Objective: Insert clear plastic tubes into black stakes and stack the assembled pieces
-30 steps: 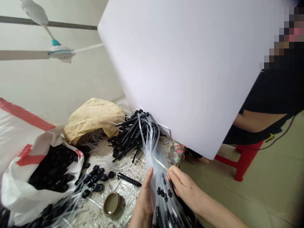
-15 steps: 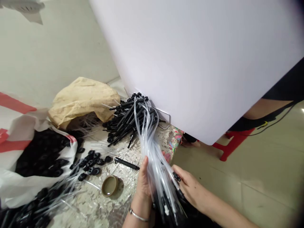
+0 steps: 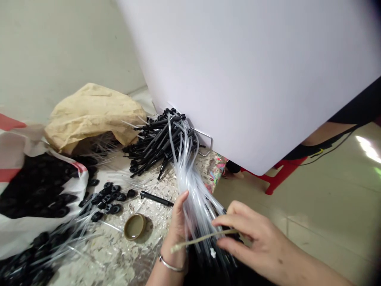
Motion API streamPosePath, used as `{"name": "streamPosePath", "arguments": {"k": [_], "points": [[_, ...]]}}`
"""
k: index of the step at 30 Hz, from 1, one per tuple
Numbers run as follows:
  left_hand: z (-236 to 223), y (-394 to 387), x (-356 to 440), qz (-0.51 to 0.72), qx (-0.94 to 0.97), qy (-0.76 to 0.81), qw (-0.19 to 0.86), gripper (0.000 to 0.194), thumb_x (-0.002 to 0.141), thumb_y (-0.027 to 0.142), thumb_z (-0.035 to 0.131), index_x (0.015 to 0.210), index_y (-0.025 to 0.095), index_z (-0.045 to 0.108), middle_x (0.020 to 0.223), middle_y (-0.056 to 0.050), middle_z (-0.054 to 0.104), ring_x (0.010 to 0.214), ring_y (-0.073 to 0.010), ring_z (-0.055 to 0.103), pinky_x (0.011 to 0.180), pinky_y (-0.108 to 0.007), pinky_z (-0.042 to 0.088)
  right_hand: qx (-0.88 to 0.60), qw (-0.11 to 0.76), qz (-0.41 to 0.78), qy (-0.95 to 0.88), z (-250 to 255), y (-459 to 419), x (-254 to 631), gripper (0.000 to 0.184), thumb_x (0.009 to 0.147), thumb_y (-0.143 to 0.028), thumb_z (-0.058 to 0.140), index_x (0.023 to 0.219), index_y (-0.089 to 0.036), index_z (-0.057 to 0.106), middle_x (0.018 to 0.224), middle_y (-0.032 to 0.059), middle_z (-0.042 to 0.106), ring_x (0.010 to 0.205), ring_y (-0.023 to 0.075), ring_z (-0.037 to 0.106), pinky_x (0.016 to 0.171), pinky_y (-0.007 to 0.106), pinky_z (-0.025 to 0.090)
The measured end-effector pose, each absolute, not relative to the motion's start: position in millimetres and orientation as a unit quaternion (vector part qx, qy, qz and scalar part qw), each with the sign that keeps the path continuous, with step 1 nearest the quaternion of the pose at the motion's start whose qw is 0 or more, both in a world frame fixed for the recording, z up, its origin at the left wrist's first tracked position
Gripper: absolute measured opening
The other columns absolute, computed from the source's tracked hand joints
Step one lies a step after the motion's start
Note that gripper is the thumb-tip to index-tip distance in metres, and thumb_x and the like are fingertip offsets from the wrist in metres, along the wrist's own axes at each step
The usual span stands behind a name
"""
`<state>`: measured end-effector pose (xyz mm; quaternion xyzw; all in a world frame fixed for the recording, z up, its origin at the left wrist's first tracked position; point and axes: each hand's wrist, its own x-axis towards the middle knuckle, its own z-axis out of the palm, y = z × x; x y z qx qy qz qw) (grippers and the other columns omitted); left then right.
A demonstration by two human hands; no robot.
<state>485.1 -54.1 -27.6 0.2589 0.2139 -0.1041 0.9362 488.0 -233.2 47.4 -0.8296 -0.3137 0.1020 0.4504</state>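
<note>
My left hand (image 3: 177, 228), with a silver bracelet at the wrist, is wrapped round the near side of a thick bundle of clear plastic tubes (image 3: 192, 184). Small black fittings show on the tubes' lower ends, over my dark lap. Just right of the bundle, my right hand (image 3: 253, 238) holds a thin pale yellow strip (image 3: 202, 239). One end of the strip sticks out leftward across the tubes; the other disappears behind my fingers. Toward the back, the upper tube ends lie over a pile of black plastic tubes (image 3: 157, 143).
On the worn table (image 3: 119, 264) are a small round brown dish (image 3: 134, 227), a black tube (image 3: 156, 198) and loose black caps (image 3: 107, 196). A white bag (image 3: 80, 186) holds more black parts. A brown paper cover (image 3: 95, 109), white panel (image 3: 247, 79) and red stool (image 3: 275, 176) stand around.
My right hand has moved from pulling the strip taut at the bundle to nearer me, with the strip's end free across the tubes. The view has tilted down; my left hand keeps the bundle.
</note>
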Motion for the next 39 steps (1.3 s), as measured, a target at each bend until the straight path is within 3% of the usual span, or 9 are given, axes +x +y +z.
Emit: {"name": "streamPosePath", "arguments": {"k": [5,10,14,22,24,28,31,33,39], "points": [[-29.8,-50.2,486.4,-0.110,0.233,0.202,0.945,0.036,0.077,0.032,0.054,0.094,0.003,0.067,0.085,-0.016,0.071,0.082,-0.0292,0.066,0.084,-0.043,0.045,-0.907,0.335,0.016,-0.256,9.7,-241.3,509.3,0.028,0.085,-0.024,0.041,0.085,-0.023,0.069,0.073,0.0013,0.049,0.057,0.0110,0.051,0.053,0.024,0.040],[-29.7,-49.9,488.1,-0.125,0.211,0.209,0.947,0.033,0.074,0.031,0.056,0.090,0.004,0.068,0.078,-0.013,0.072,0.082,-0.0296,0.066,0.086,-0.042,0.045,-0.912,0.317,0.020,-0.262,8.5,-235.2,518.6,0.028,0.087,-0.025,0.041,0.087,-0.025,0.068,0.072,-0.0003,0.049,0.061,0.0110,0.052,0.056,0.023,0.041],[-32.6,-49.7,488.4,-0.105,0.198,0.217,0.950,0.020,0.070,0.025,0.060,0.079,0.010,0.069,0.068,-0.008,0.071,0.079,-0.0275,0.067,0.085,-0.040,0.045,-0.920,0.310,-0.003,-0.241,16.0,-217.9,515.4,0.019,0.084,-0.027,0.048,0.090,-0.024,0.065,0.078,-0.0004,0.052,0.061,0.0110,0.054,0.055,0.023,0.040],[-34.2,-48.3,487.8,-0.069,0.174,0.175,0.967,0.008,0.067,0.017,0.060,0.069,0.014,0.067,0.063,-0.002,0.070,0.066,-0.0206,0.066,0.083,-0.035,0.045,-0.932,0.211,-0.042,-0.291,14.0,-206.2,524.5,0.021,0.084,-0.018,0.047,0.097,-0.023,0.063,0.086,0.0007,0.055,0.063,0.0109,0.055,0.055,0.022,0.041],[-35.2,-48.6,487.6,-0.070,0.174,0.171,0.967,0.011,0.067,0.018,0.059,0.072,0.013,0.068,0.067,-0.004,0.071,0.065,-0.0204,0.066,0.084,-0.035,0.045,-0.927,0.200,-0.051,-0.311,16.9,-205.8,528.5,0.019,0.084,-0.017,0.046,0.092,-0.022,0.063,0.085,0.0008,0.055,0.063,0.0105,0.056,0.055,0.021,0.041],[-38.2,-49.1,487.6,-0.107,0.177,0.133,0.969,0.031,0.070,0.027,0.056,0.088,0.006,0.068,0.081,-0.013,0.072,0.084,-0.0297,0.065,0.087,-0.041,0.042,-0.923,0.162,-0.059,-0.344,24.0,-206.3,534.4,0.017,0.085,-0.015,0.045,0.088,-0.019,0.061,0.086,0.0016,0.055,0.061,0.0100,0.055,0.052,0.020,0.038],[-38.4,-49.0,487.6,-0.117,0.175,0.120,0.970,0.034,0.072,0.029,0.053,0.092,0.005,0.068,0.083,-0.014,0.072,0.091,-0.0310,0.064,0.090,-0.041,0.041,-0.933,0.124,-0.033,-0.335,24.9,-206.9,538.7,0.016,0.083,-0.012,0.044,0.089,-0.017,0.058,0.090,0.0043,0.055,0.058,0.0108,0.053,0.049,0.022,0.036],[-37.0,-49.1,487.7,-0.127,0.178,0.128,0.967,0.035,0.074,0.029,0.051,0.093,0.005,0.067,0.083,-0.014,0.072,0.092,-0.0305,0.064,0.091,-0.041,0.041,-0.939,0.130,-0.010,-0.320,23.7,-207.5,541.2,0.014,0.082,-0.012,0.043,0.088,-0.016,0.055,0.091,0.0051,0.054,0.059,0.0119,0.053,0.051,0.023,0.036],[-32.5,-52.3,488.4,-0.100,0.202,0.140,0.964,0.035,0.077,0.029,0.051,0.093,0.003,0.068,0.083,-0.013,0.072,0.086,-0.0272,0.065,0.088,-0.036,0.043,-0.928,0.259,0.068,-0.259,20.6,-212.5,540.2,0.016,0.087,-0.024,0.040,0.073,-0.020,0.046,0.071,0.0007,0.051,0.066,0.0151,0.051,0.061,0.026,0.039]]}}
